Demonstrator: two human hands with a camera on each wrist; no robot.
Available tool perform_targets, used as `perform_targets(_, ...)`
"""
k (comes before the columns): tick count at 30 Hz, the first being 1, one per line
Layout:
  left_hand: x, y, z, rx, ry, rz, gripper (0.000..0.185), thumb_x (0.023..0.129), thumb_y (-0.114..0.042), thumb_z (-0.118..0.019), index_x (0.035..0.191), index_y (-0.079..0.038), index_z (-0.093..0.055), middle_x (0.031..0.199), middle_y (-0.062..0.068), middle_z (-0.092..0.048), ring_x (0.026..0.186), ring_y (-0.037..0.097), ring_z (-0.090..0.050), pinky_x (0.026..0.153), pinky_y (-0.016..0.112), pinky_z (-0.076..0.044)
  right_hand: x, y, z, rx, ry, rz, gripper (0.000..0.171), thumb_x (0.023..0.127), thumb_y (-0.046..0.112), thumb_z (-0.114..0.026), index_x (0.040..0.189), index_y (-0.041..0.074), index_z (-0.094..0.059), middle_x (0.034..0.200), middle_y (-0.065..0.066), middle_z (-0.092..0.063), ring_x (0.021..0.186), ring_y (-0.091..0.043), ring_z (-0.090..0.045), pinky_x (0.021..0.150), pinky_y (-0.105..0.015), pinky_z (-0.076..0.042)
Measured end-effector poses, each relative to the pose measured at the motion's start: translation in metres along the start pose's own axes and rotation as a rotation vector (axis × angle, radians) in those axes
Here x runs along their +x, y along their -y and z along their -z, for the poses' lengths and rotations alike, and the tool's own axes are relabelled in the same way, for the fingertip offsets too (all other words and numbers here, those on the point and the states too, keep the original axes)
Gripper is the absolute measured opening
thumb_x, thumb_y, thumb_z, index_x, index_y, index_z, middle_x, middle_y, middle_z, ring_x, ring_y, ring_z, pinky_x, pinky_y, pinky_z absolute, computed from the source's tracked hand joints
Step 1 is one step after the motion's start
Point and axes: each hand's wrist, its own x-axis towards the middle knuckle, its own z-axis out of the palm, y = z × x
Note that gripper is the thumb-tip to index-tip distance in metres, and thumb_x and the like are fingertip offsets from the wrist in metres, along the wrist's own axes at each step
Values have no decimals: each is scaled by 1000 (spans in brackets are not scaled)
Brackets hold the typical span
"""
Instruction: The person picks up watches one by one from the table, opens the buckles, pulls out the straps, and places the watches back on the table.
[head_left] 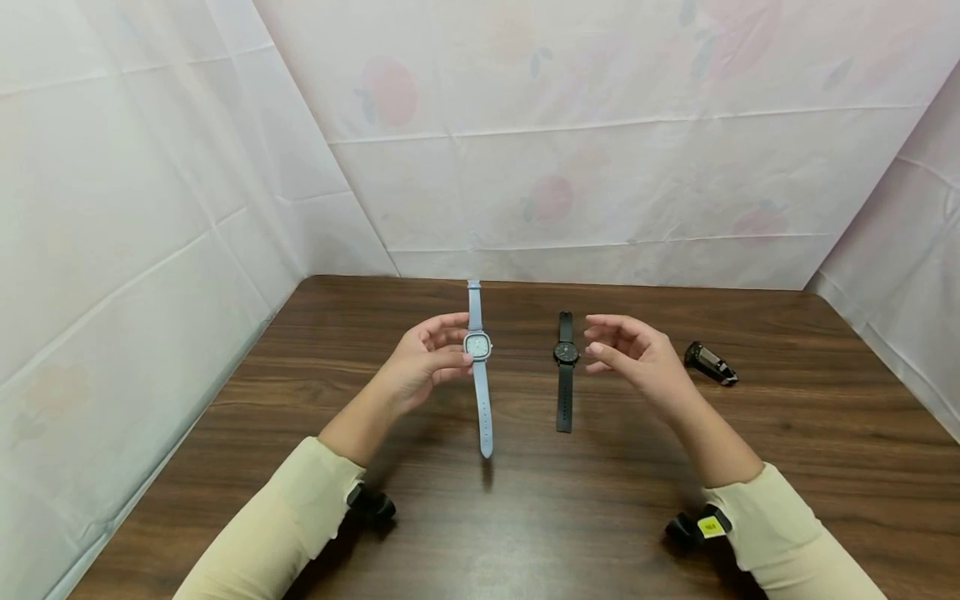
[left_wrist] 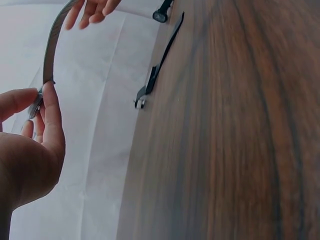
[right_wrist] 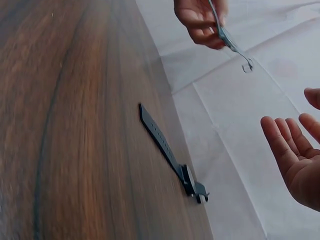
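My left hand (head_left: 422, 364) pinches a light blue wristwatch (head_left: 481, 392) by its square case, raised above the table with the strap hanging straight. In the left wrist view the thumb and fingers grip the case edges, and the watch's strap (left_wrist: 50, 52) curves upward. A black wristwatch (head_left: 566, 392) with a round dial lies flat, strap unfastened, between the two hands. Just right of it my right hand (head_left: 640, 360) hovers with loosely bent fingers and nothing in them. The right wrist view shows that palm (right_wrist: 306, 172) apart from the black watch (right_wrist: 165, 147).
Farther right on the brown wooden table (head_left: 525, 533) lies another dark watch (head_left: 711, 364) with a shiny metal band, closed into a loop. White curtains (head_left: 637, 183) with a faint fruit print stand behind and at both sides.
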Motion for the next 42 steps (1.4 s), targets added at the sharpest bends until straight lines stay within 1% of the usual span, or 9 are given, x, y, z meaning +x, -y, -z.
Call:
perform_targets(8,-1,-2,9,19,-26,18,62,81,21,-59,138,3,-44,104,7,-58,80,15,-66,78,37,-58,-6,-2,14,-83,-21,0,37,97,9,-62,133,4,-55,117,-7,-58,94,-19,-64,81,-35,-57)
perform_targets(11,-1,-1,13,37,-35,30,63,81,21,-58,140,5,-42,104,7,-57,78,15,-66,78,36,-58,-8,-3,19,-105,-33,1,37,97,9,-61,134,4,-55,119,-6,-58,95,-18,-64,82,-35,-57)
perform_targets(15,2,0,17,59,-50,54,64,81,21,-59,141,5,-41,105,7,-56,79,16,-67,81,38,-58,-10,-5,26,-135,-52,-6,38,98,11,-61,135,4,-54,120,-7,-58,97,-17,-64,84,-37,-56)
perform_targets(17,4,1,18,66,-58,66,65,81,21,-59,141,5,-40,105,7,-56,80,16,-67,81,39,-58,-11,-6,29,-145,-61,-14,39,98,12,-61,135,4,-53,121,-7,-57,98,-17,-64,85,-36,-56)
perform_targets(20,6,2,21,70,-61,86,65,81,21,-59,142,5,-40,105,8,-56,80,16,-67,81,38,-58,-12,-9,32,-137,-73,-25,40,98,13,-61,136,4,-53,121,-6,-57,99,-16,-63,85,-36,-56)
perform_targets(26,11,5,26,104,-60,150,66,80,21,-63,141,2,-45,107,10,-56,82,18,-66,74,32,-59,-14,-11,39,-123,-91,-38,40,98,12,-61,136,5,-54,120,-3,-58,98,-14,-63,84,-34,-56)
perform_targets(31,15,8,27,124,-79,197,65,80,21,-64,140,2,-46,108,9,-56,81,17,-66,75,30,-59,-15,-13,44,-119,-103,-42,39,98,12,-61,136,6,-54,120,-1,-59,99,-13,-63,83,-31,-56)
perform_targets(36,19,13,28,129,-102,222,65,82,21,-60,142,5,-42,107,9,-56,81,16,-66,75,29,-58,-16,-16,48,-107,-106,-44,40,97,11,-61,136,4,-53,120,-2,-58,100,-12,-63,83,-30,-56)
perform_targets(42,23,21,31,149,-144,241,56,82,19,-58,136,7,-49,103,8,-60,81,15,-65,75,29,-58,-16,-17,51,-96,-114,-40,40,97,11,-62,136,3,-54,120,-3,-59,99,-13,-62,83,-33,-56)
